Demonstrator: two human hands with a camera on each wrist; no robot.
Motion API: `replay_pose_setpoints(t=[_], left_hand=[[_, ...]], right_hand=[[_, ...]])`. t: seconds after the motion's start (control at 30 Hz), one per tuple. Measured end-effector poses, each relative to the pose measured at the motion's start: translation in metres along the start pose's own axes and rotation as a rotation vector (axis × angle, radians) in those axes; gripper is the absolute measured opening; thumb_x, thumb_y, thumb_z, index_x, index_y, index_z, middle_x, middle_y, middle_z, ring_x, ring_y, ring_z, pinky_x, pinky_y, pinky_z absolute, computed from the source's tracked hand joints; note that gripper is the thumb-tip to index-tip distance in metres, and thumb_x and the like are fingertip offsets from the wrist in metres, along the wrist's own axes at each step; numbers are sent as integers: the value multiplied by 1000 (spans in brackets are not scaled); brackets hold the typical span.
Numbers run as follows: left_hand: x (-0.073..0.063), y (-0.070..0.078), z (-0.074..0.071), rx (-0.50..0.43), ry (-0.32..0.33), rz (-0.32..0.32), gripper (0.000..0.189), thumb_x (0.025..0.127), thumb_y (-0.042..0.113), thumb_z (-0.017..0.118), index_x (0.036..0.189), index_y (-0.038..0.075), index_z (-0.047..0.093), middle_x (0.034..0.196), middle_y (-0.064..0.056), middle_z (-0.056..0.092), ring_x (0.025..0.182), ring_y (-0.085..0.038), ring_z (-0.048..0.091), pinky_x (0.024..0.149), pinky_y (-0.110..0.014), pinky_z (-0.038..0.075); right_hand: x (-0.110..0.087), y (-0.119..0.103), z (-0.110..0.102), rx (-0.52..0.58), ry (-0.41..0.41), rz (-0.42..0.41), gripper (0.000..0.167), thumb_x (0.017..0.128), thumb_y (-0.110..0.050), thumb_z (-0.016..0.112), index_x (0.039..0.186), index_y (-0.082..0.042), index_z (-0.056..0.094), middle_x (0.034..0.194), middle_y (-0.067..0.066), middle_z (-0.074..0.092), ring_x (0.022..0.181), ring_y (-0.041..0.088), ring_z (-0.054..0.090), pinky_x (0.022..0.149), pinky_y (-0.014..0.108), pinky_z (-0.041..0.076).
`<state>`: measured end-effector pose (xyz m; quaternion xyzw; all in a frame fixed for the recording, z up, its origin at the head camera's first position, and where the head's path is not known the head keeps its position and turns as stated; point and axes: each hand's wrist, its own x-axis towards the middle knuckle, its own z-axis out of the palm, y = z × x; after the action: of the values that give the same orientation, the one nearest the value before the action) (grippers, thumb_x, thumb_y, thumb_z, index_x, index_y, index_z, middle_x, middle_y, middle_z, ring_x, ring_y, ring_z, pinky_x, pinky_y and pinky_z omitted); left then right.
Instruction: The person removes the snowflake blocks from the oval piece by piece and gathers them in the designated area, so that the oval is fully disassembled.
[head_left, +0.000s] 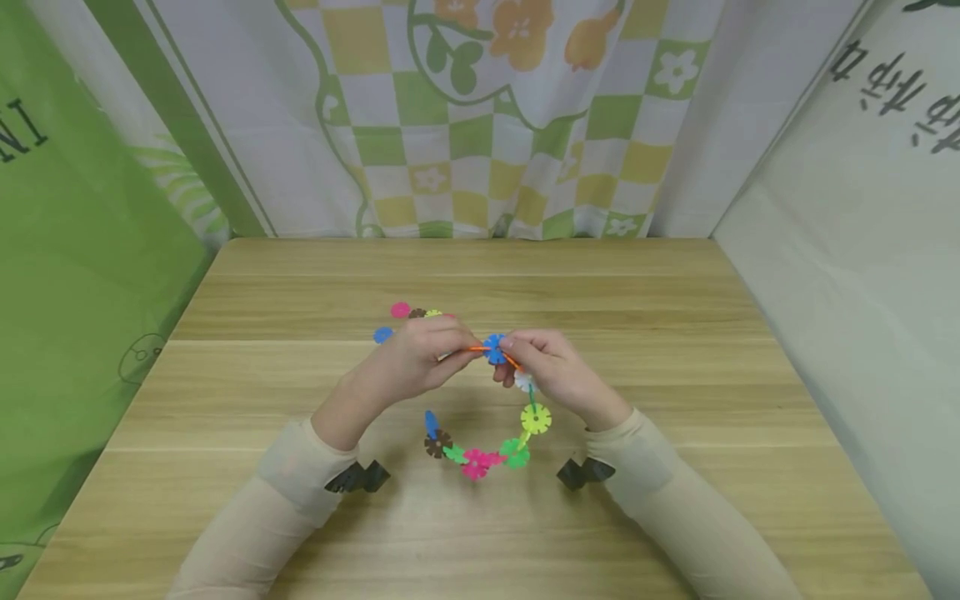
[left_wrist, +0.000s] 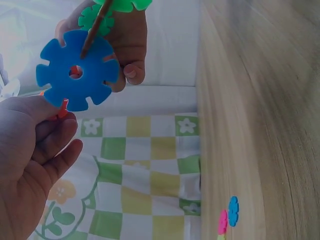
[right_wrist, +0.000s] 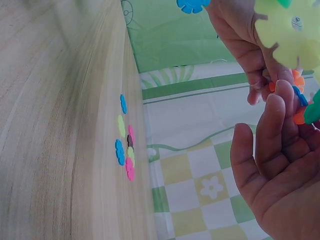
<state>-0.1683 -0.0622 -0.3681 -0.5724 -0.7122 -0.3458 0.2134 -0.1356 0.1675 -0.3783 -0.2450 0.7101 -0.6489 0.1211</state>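
A curved chain of notched plastic flower discs hangs between my hands in the head view. My left hand (head_left: 420,357) pinches an orange disc (head_left: 476,348) that is slotted edge-on to a blue disc (head_left: 495,349). Thumb and fingers of my right hand (head_left: 557,368) grip the chain at that blue disc, next to another orange disc (head_left: 513,362). From there the chain runs down through a white disc (head_left: 524,381), a yellow-green disc (head_left: 536,418), a green disc (head_left: 514,453) and a pink disc (head_left: 476,464). A brown disc (head_left: 438,444) and a blue end disc (head_left: 431,423) finish it.
Several loose discs lie on the wooden table (head_left: 645,300) beyond my left hand, among them a pink one (head_left: 401,310) and a blue one (head_left: 383,335). A checked curtain (head_left: 517,158) hangs behind the table's back edge, with cloth panels at both sides.
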Motion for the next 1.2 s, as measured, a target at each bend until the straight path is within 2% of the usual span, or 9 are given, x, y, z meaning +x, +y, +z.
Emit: replay_pose_setpoints(t=[0.2,0.37,0.5,0.57,0.67,0.8,0.9,1.1,1.2], left_hand=[[-1,-1,2,-1,11,7,14,79,-5,77,89,1,71,83,-4,67,67,-12,57,59,-18,48],[0,-5,4,-16,54,4,13,78,-9,75,85,1,69,79,-3,66,66,-13,58,60,-21,49],[-4,-11,5,-44,83,-60,13,78,-10,73,83,1,68,75,-3,64,65,-13,57,59,-26,51],[-7,-16,6,-57,67,-134,11,80,-8,74,84,2,69,75,-2,64,66,-12,57,59,-28,52],[-13,-24,10,-62,-2,-296,6,86,2,74,92,4,73,78,0,67,68,-9,58,58,-28,51],[-18,-35,17,-70,-133,-546,24,93,17,70,115,6,71,83,4,69,72,-6,60,59,-25,50],[-18,-42,20,-85,-210,-682,34,95,23,68,126,9,65,85,6,68,74,-8,61,62,-25,52],[-21,-60,30,-138,-299,-852,31,95,27,67,123,13,65,89,4,66,78,-14,61,63,-30,52],[-21,-71,38,-169,-312,-907,31,95,23,66,124,11,65,100,0,67,88,-16,61,74,-33,53]], right_hand=[[0,1,-1,9,7,-2,33,104,-15,46,94,8,67,78,15,65,71,22,62,68,32,55],[-1,2,-3,11,10,-8,33,104,-15,45,93,7,67,78,14,64,71,22,61,68,33,55],[-2,2,-6,16,22,-14,33,104,-14,45,90,7,66,78,13,63,72,23,61,67,34,55],[-3,1,-8,18,29,-16,33,104,-15,45,90,6,66,79,14,63,72,23,61,67,34,55],[-4,1,-9,17,27,-15,34,104,-16,45,90,6,66,79,15,63,72,23,61,68,35,55],[-5,2,-9,11,16,-9,34,104,-17,45,91,6,67,80,15,63,73,24,61,68,35,55],[-6,3,-8,14,14,0,33,104,-15,45,92,7,67,82,14,64,74,24,61,69,34,55],[-7,4,-9,10,25,23,33,104,-13,45,93,9,66,81,15,64,74,26,62,69,33,55],[-8,4,-10,5,27,33,33,104,-14,45,92,8,66,80,15,64,74,28,63,69,33,55]])
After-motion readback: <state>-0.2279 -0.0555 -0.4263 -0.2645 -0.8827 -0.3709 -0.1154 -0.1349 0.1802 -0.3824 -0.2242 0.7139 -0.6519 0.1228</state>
